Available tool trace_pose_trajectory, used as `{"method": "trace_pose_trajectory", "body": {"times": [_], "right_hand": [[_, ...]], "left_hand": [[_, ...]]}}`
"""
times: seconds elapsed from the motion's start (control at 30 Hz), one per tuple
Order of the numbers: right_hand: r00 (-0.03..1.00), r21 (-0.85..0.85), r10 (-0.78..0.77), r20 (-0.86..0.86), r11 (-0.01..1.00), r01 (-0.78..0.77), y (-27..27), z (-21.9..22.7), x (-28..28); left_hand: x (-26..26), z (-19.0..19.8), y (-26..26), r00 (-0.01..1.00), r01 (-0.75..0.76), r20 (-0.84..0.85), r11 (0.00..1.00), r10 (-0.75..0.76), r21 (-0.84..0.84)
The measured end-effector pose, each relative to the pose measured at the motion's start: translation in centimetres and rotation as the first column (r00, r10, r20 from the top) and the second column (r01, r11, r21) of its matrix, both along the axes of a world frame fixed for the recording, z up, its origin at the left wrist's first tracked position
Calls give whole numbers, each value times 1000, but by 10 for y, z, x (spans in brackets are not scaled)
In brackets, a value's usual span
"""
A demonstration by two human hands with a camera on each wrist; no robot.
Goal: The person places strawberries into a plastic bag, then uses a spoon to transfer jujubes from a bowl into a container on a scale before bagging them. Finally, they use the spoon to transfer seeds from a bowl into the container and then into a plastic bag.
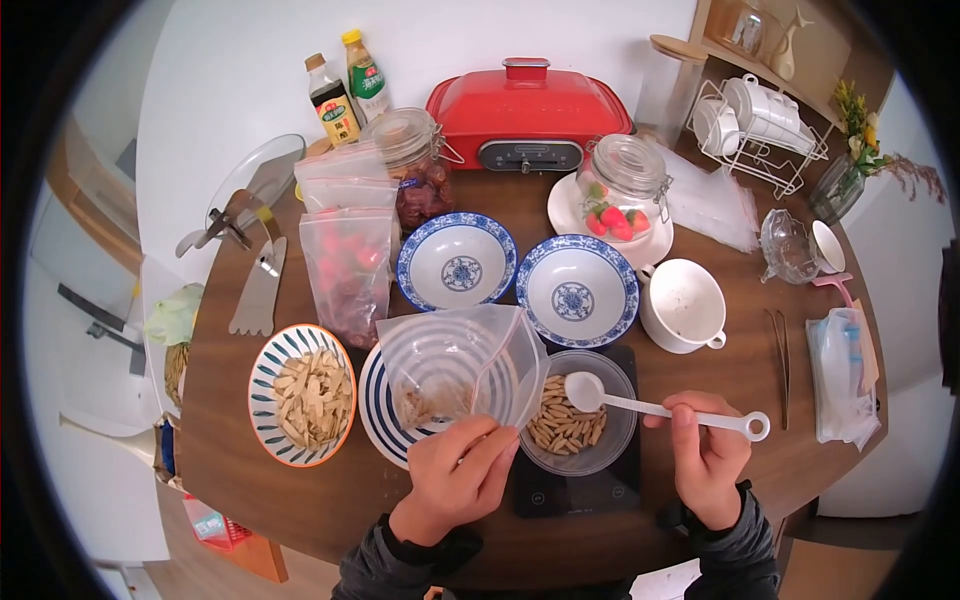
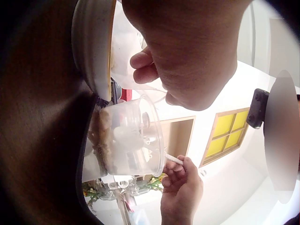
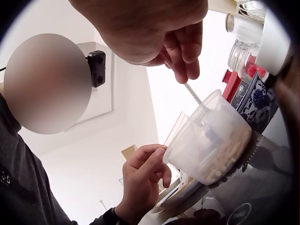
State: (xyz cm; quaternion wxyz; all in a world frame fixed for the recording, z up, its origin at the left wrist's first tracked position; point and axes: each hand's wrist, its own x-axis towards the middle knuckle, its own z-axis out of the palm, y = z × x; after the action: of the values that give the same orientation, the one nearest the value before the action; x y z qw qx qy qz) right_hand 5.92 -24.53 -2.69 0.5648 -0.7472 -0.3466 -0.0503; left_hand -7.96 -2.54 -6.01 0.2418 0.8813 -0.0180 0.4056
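Pinching the open plastic bag point(image 1: 462, 365) by its near edge, the left hand point(image 1: 455, 478) holds it over the striped plate point(image 1: 378, 412). Right hand point(image 1: 708, 455) has fingers curled round a white spoon point(image 1: 640, 403), bowl end over the clear container of seeds point(image 1: 575, 415) on the scale point(image 1: 570, 488). Two blue bowls point(image 1: 515, 275) sit behind.

The head view looks steeply down on the table point(image 1: 240, 470); both wrist views look up closely, sharing the plastic cup point(image 2: 136, 140).
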Motion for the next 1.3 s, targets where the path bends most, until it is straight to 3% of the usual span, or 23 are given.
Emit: {"method": "trace_pose_trajectory", "body": {"times": [0.13,0.2,0.33,0.4,0.5,0.73,0.9,1.2,1.3], "right_hand": [[988,13,131,-86,991,-131,4,6,1],[992,-72,126,27,990,-124,6,2,3],[997,-11,26,70,1000,-25,0,-3,4],[986,-95,105,131,991,-93,-3,4,7],[959,-115,67,274,993,-36,-4,5,8],[893,-83,96,439,994,-66,-7,5,7],[791,-187,222,571,973,-138,-5,10,7],[752,-308,317,578,938,-159,-9,13,6],[764,-235,254,593,962,-137,-7,12,5]], "left_hand": [[-3,1,-1,998,-9,-68,999,7,-31],[-3,1,-1,997,-7,-73,999,5,-33],[-3,2,-2,998,-11,-69,999,9,-30],[-3,1,-1,997,-11,-70,1000,8,-29],[-4,1,-1,997,-11,-79,1000,9,-26],[-3,1,-2,997,-16,-70,1000,15,-17],[-3,1,-1,998,-18,-60,1000,17,-9],[-3,-1,-1,998,-12,-61,1000,11,-15],[-3,0,-1,998,-13,-56,1000,12,-13]]}}
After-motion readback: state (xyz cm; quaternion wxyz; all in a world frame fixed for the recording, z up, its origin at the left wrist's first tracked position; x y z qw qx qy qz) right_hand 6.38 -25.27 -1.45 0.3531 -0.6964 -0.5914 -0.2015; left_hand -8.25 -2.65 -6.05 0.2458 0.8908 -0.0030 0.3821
